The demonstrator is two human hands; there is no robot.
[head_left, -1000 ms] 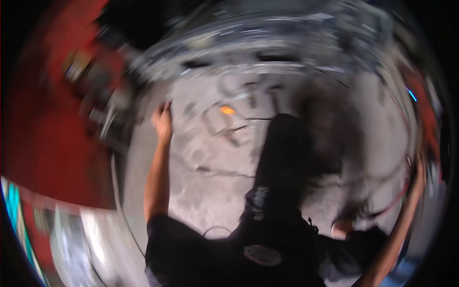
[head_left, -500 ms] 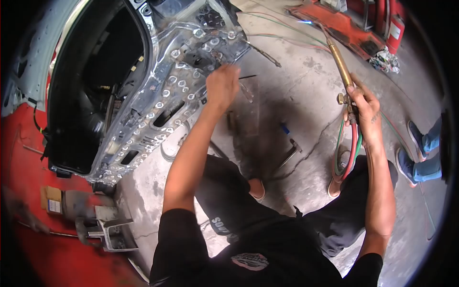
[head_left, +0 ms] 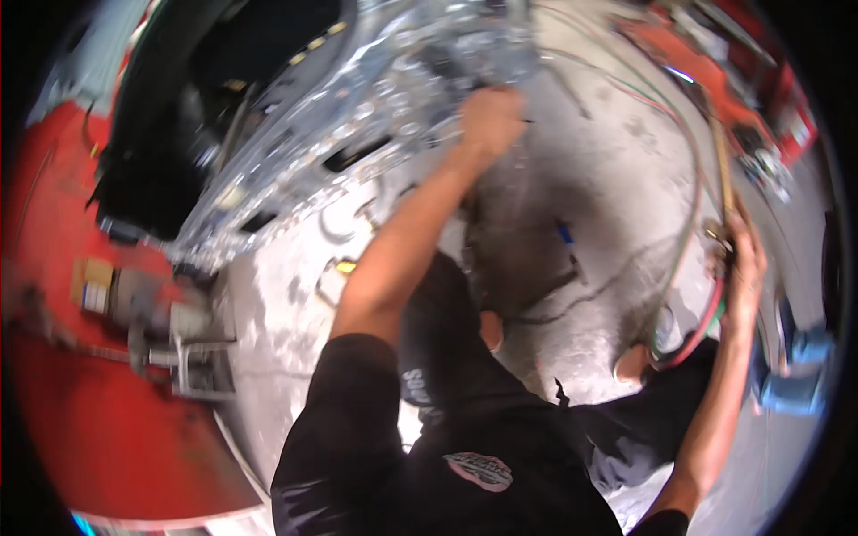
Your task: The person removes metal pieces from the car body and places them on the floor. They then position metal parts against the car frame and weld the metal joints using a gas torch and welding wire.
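Observation:
My left hand point(head_left: 492, 122) is closed at the lower right edge of the metal car body panel point(head_left: 393, 107); what it holds, if anything, is blurred and too small to name. The panel is grey, with rows of bright round spots and dark oval slots. Out to the right, my right hand point(head_left: 744, 259) is wrapped round a brass gas torch point(head_left: 722, 165). A small blue-white flame point(head_left: 680, 74) shows at the torch's tip, pointing up and left. Red and green hoses point(head_left: 702, 333) hang from its lower end.
On the concrete floor lie a hammer point(head_left: 559, 281), a blue object point(head_left: 564, 232) and a C-shaped clamp point(head_left: 335, 275). A red metal piece point(head_left: 657, 40) is at the upper right. Another person's feet and blue trousers point(head_left: 794, 393) stand at the right edge. A metal stand point(head_left: 201, 362) is at left.
Since half a second ago the view has shifted, and panel, hands and torch appear further right. Compared with one second ago, my left hand is now at the panel instead of over the floor.

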